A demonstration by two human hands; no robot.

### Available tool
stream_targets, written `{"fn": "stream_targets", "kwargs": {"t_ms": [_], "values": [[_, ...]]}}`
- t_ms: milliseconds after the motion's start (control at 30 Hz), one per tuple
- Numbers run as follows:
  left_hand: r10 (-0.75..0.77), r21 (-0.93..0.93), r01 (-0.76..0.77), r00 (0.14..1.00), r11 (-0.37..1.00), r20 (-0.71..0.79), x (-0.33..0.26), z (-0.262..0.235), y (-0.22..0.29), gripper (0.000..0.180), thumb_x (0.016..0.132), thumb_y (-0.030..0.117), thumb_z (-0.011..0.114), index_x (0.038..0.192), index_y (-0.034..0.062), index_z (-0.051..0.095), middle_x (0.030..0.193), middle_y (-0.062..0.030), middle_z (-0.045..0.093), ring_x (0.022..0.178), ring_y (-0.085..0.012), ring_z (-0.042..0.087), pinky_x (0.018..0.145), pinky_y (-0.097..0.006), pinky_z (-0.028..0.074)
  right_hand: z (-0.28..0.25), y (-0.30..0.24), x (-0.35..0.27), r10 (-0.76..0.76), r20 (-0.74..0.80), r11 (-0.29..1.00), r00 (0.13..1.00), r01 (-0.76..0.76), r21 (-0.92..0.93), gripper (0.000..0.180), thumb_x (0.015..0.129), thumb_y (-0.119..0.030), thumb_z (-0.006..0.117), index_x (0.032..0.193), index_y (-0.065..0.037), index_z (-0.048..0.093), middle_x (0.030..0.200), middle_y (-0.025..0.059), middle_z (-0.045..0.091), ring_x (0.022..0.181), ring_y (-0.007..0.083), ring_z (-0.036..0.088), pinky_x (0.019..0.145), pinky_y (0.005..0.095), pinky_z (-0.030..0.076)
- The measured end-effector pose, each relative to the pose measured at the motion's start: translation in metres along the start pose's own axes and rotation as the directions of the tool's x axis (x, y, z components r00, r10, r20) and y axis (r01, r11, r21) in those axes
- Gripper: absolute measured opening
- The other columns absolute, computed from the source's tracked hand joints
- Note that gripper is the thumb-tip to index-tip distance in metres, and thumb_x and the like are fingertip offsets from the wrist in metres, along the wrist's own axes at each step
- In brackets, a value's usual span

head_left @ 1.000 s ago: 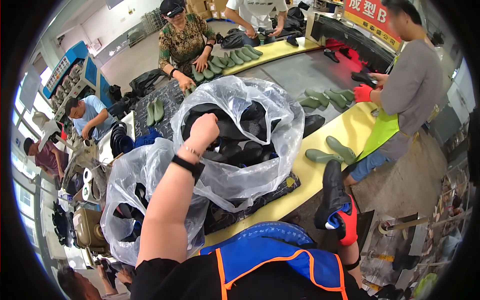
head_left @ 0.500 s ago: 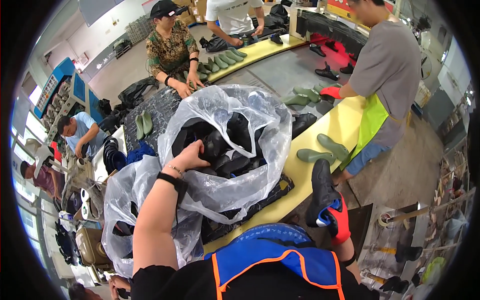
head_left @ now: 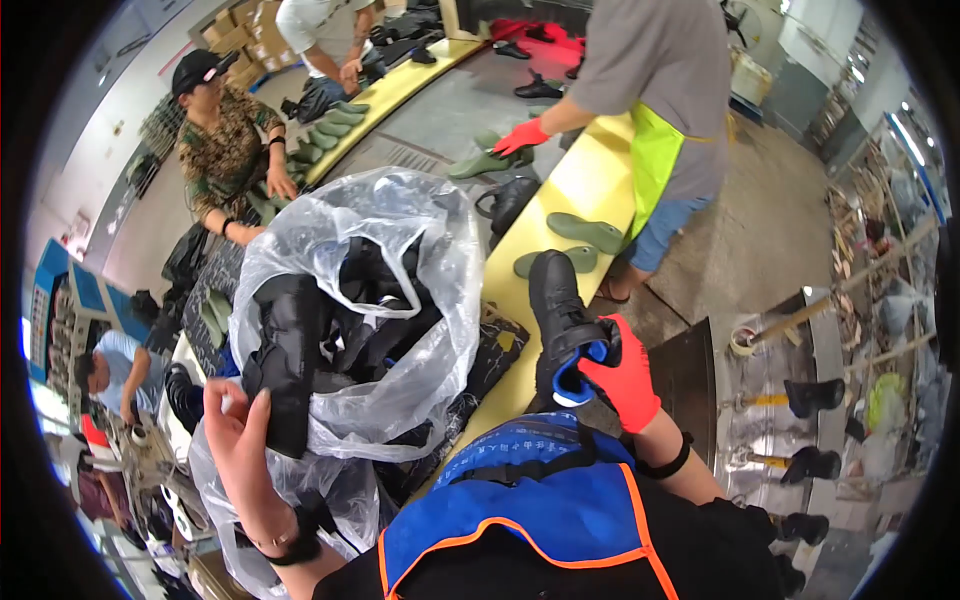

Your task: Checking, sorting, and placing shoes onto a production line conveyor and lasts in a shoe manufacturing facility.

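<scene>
The fisheye view, worn on the head (straight edges bend toward its rim), looks down and forward from near the clear plastic bag [head_left: 452,285], taking in the floor [head_left: 775,225] well right of it.

L hand [head_left: 240,440] out, blk shoe [head_left: 290,360] over bag [head_left: 360,415]
</scene>
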State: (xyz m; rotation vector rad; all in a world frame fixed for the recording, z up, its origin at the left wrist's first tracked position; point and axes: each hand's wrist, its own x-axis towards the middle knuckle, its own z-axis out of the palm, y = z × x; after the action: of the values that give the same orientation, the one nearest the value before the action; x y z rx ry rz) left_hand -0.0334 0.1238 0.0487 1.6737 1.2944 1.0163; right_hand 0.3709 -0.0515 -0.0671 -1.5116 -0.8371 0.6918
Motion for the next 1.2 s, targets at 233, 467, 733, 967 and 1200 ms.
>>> {"fn": "stream_targets", "kwargs": {"t_ms": [233, 467, 733, 967, 1200], "values": [[0.308, -0.235, -0.214, 0.798, 0.948, 0.517, -0.043, 0.164, 0.013, 0.078, 0.075, -0.009, 0.070, 0.143, 0.0112, 0.036, 0.136, -0.0146, 0.050, 0.122, -0.0250, 0.053, 0.098, -0.037, 0.046, -0.001, 0.021, -0.020, -0.054, -0.110, 0.994, 0.992, 0.043, -0.104, 0.042, 0.072, -0.013, 0.074, 0.108, -0.002, 0.055, 0.099, 0.0151, 0.061, 0.093, 0.0260, 0.062, 0.081, 0.0357, 0.047], [0.414, 0.151, -0.841, 0.402, 0.519, 0.817, -0.073, 0.283, 0.014, 0.047, 0.072, 0.019, 0.075, 0.117, 0.0192, 0.061, 0.088, -0.0166, 0.053, 0.076, -0.0354, 0.057, 0.068, -0.043, 0.048, -0.012, 0.055, -0.037, 0.082, -0.366, 0.948, 0.927, -0.186, -0.260, 0.046, 0.072, -0.025, 0.076, 0.105, -0.002, 0.053, 0.094, 0.0194, 0.063, 0.087, 0.0356, 0.063, 0.075, 0.0413, 0.049], [0.484, 0.186, -0.934, 0.320, 0.305, 0.815, -0.078, 0.341, -0.007, 0.033, 0.069, 0.042, 0.076, 0.089, 0.0183, 0.067, 0.083, -0.0142, 0.056, 0.082, -0.0302, 0.057, 0.073, -0.040, 0.041, -0.022, 0.103, -0.063, 0.144, -0.335, 0.917, 0.931, 0.002, 0.399, 0.035, 0.083, -0.013, 0.071, 0.112, -0.004, 0.054, 0.095, 0.0048, 0.062, 0.081, 0.0093, 0.056, 0.071, 0.0266, 0.049], [0.455, 0.124, -0.991, 0.131, 0.046, 0.881, -0.070, 0.360, -0.025, 0.017, 0.080, 0.023, 0.057, 0.088, 0.0177, 0.071, 0.107, -0.0205, 0.058, 0.102, -0.0320, 0.053, 0.089, -0.041, 0.037, -0.063, 0.091, -0.077, 0.173, 0.089, 0.775, 0.981, -0.191, 0.602, 0.024, 0.086, -0.019, 0.069, 0.103, -0.004, 0.062, 0.087, 0.0025, 0.063, 0.076, 0.0117, 0.060, 0.068, 0.0242, 0.050], [0.406, -0.187, -0.948, -0.283, -0.259, 0.869, -0.066, 0.348, -0.027, 0.023, 0.080, 0.026, 0.055, 0.091, 0.0180, 0.073, 0.121, -0.0143, 0.055, 0.122, -0.0286, 0.046, 0.111, -0.057, 0.026, -0.081, 0.034, -0.034, 0.264, -0.019, 0.848, 0.964, -0.223, 0.480, 0.030, 0.093, -0.020, 0.060, 0.119, -0.005, 0.056, 0.094, 0.0063, 0.065, 0.085, 0.0190, 0.063, 0.075, 0.0317, 0.051]]}}
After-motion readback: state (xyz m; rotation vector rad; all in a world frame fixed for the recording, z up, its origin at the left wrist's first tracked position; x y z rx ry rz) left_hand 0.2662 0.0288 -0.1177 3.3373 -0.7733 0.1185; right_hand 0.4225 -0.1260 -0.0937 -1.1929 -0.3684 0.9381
